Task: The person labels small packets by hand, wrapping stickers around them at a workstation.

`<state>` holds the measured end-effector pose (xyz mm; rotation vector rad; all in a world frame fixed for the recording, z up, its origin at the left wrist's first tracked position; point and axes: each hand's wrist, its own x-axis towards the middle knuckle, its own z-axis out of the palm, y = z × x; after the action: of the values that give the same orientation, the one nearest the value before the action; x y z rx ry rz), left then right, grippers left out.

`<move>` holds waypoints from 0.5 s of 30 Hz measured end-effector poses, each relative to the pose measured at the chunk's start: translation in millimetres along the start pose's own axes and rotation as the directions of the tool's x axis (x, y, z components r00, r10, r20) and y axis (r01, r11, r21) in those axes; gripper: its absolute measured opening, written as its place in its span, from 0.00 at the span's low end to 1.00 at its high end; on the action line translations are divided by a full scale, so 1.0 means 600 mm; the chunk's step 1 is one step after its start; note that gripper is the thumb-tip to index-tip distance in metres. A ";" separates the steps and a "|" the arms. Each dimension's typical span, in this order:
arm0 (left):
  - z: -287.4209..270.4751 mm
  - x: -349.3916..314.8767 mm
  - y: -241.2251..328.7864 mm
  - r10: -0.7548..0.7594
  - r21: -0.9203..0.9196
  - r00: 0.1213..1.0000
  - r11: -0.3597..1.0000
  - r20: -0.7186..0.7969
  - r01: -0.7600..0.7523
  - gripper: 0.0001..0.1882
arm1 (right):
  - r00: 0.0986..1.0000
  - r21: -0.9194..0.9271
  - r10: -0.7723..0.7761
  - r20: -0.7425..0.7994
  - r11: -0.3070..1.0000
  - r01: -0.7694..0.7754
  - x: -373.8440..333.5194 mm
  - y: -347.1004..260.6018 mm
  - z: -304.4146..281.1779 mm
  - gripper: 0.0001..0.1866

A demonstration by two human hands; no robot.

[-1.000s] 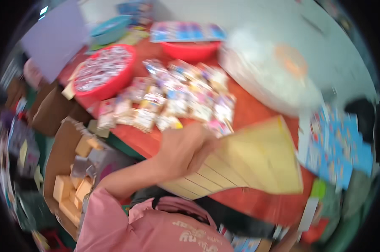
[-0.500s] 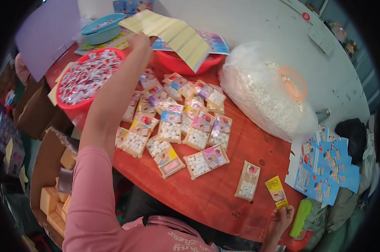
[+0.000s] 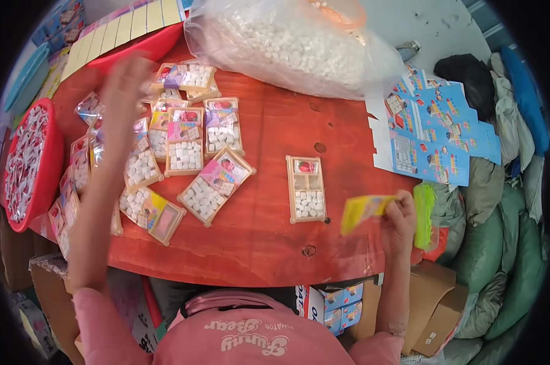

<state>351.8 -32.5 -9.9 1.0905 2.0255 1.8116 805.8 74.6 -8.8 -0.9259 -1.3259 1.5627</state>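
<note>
My right hand (image 3: 400, 214) pinches a small yellow printed card (image 3: 365, 213) above the red table, to the right of a lone tray. That wooden-coloured tray (image 3: 307, 190) lies flat, with white cubes in its near section and a strawberry-picture packet at its far end. My left hand (image 3: 129, 76) is raised at the far left, over packed trays and near a red basin; motion smears its fingers. Several filled trays with printed bands lie loosely heaped under and beside my left forearm; one with a pink band (image 3: 216, 186) is nearest the lone tray.
A red basin of small wrapped packets (image 3: 31, 164) stands at the left edge. Cream label sheets (image 3: 120, 35) lie across another red basin (image 3: 142, 50). A large clear bag of white cubes (image 3: 299, 48) fills the back. Flat blue printed cartons (image 3: 436, 131) lie at the right.
My view has swung to the right. My left hand has come away from the cream label sheets, which now lie lower over the basin. The yellow card has tilted toward the lone tray.
</note>
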 end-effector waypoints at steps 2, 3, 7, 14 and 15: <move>0.103 -0.103 0.052 -0.103 -0.216 0.918 0.956 0.382 0.198 0.29 | 0.998 -0.013 0.056 -0.019 0.998 -0.056 0.014 0.015 0.016 0.12; 0.129 -0.148 0.029 -0.078 -0.275 0.837 0.925 0.541 0.264 0.31 | 0.994 -0.024 0.106 -0.015 0.994 -0.106 0.024 0.024 0.035 0.11; 0.209 -0.235 0.050 -0.206 -0.348 0.800 0.819 0.564 0.456 0.31 | 0.980 -0.066 0.198 0.019 0.978 -0.196 0.058 0.069 0.063 0.11; 0.264 -0.249 0.009 -0.244 -0.209 0.869 0.909 0.431 0.360 0.15 | 0.967 -0.170 0.253 -0.018 0.953 -0.252 0.087 0.103 0.055 0.14; 0.266 -0.245 0.009 -0.266 -0.103 0.862 0.935 0.431 0.340 0.16 | 0.966 -0.206 0.258 -0.022 0.944 -0.257 0.091 0.108 0.054 0.14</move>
<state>553.3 -4.0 -85.4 0.9390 1.6447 1.4248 747.2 110.4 -68.0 -1.2685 -1.4367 1.6428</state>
